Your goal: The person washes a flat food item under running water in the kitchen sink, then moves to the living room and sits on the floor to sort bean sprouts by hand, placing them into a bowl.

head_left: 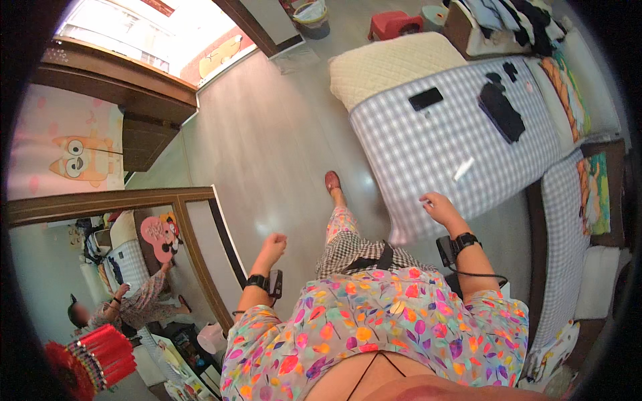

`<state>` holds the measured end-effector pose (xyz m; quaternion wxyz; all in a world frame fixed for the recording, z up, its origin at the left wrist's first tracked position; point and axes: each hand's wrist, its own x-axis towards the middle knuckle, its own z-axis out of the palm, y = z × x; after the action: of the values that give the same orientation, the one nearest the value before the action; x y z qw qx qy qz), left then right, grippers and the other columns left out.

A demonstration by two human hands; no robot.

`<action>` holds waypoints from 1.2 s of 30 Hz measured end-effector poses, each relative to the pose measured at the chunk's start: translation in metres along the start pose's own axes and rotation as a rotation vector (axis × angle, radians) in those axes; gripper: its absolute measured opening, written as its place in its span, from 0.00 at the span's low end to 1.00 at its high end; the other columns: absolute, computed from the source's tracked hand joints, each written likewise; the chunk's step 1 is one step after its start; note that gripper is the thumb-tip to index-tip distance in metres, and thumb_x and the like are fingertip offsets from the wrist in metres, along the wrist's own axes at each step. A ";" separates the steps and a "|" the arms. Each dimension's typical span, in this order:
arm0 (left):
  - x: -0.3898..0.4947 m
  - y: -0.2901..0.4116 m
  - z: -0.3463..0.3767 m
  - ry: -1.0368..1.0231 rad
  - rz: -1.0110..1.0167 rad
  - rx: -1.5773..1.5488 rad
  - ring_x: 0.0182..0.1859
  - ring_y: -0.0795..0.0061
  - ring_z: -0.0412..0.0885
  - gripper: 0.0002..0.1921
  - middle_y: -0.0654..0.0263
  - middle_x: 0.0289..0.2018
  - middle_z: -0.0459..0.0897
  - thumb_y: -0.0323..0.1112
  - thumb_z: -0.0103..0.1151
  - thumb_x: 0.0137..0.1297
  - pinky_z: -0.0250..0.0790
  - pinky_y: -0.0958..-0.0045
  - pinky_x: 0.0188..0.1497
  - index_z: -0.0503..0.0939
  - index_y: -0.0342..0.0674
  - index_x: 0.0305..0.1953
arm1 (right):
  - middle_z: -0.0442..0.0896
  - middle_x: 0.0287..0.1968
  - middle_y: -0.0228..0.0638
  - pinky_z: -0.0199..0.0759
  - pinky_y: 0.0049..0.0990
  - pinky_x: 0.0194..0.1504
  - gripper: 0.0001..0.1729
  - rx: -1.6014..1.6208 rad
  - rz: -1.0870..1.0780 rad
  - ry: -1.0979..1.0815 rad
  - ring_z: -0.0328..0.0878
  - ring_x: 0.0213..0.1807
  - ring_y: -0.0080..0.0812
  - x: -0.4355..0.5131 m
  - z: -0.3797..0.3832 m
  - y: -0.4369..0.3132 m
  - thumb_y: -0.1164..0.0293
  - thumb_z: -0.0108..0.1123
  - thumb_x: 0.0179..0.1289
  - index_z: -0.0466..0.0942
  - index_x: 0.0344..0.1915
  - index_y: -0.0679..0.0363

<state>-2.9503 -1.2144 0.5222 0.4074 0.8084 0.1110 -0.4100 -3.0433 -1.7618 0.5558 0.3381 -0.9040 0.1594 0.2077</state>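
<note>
My left hand (275, 246) hangs over the bare floor (251, 130), its fingers loosely curled and nothing visible in it. My right hand (439, 208) is above the near edge of a grey-and-white checked cover (401, 150), fingers slightly apart and holding nothing I can see. Beyond that hand, a small white strip (463, 169) lies on the cover. Farther back on it rest a flat black rectangular object (426, 99) and a dark folded cloth (502, 111). A black strapped device (464, 243) sits on my right wrist, another (266, 284) on my left.
A mirror panel (40, 270) in a brown frame stands at left, near a red tasselled ornament (108, 356). A cartoon curtain (35, 145) hangs beside a doorway. At the back are a bin (313, 25), a red stool (396, 25) and heaped clothes (536, 25). A checked sofa (562, 240) lines the right.
</note>
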 end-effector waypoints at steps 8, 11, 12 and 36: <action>0.197 0.076 -0.203 0.028 -0.271 -0.185 0.37 0.70 0.78 0.14 0.61 0.40 0.79 0.27 0.50 0.65 0.75 0.70 0.36 0.72 0.36 0.51 | 0.83 0.41 0.41 0.74 0.33 0.46 0.13 -0.122 0.123 -0.184 0.81 0.43 0.38 0.219 -0.033 -0.098 0.73 0.56 0.58 0.79 0.43 0.61; 0.289 0.176 -0.263 0.176 -0.107 -0.425 0.39 0.71 0.79 0.16 0.59 0.42 0.79 0.30 0.48 0.66 0.76 0.70 0.39 0.69 0.36 0.55 | 0.84 0.41 0.41 0.74 0.32 0.46 0.13 -0.003 0.236 -0.285 0.81 0.44 0.38 0.262 -0.041 -0.104 0.72 0.56 0.58 0.79 0.43 0.61; 0.317 0.214 -0.278 0.185 -0.048 -0.468 0.39 0.71 0.79 0.17 0.58 0.42 0.79 0.31 0.48 0.67 0.76 0.71 0.39 0.68 0.36 0.56 | 0.84 0.40 0.41 0.74 0.32 0.47 0.13 0.023 0.225 -0.251 0.82 0.43 0.37 0.271 -0.043 -0.104 0.71 0.57 0.57 0.79 0.44 0.61; 1.019 0.687 -0.204 -0.228 -0.578 -0.913 0.52 0.55 0.72 0.31 0.51 0.58 0.63 0.40 0.58 0.66 0.77 0.61 0.49 0.57 0.30 0.61 | 0.80 0.33 0.34 0.69 0.27 0.38 0.11 0.586 1.201 0.094 0.75 0.33 0.25 0.522 -0.144 -0.258 0.69 0.48 0.67 0.77 0.40 0.63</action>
<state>-1.8289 -1.6615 0.2121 0.5969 0.4370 0.4500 -0.5003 -2.4442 -1.7505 0.5428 0.3879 -0.5370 0.6994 0.2683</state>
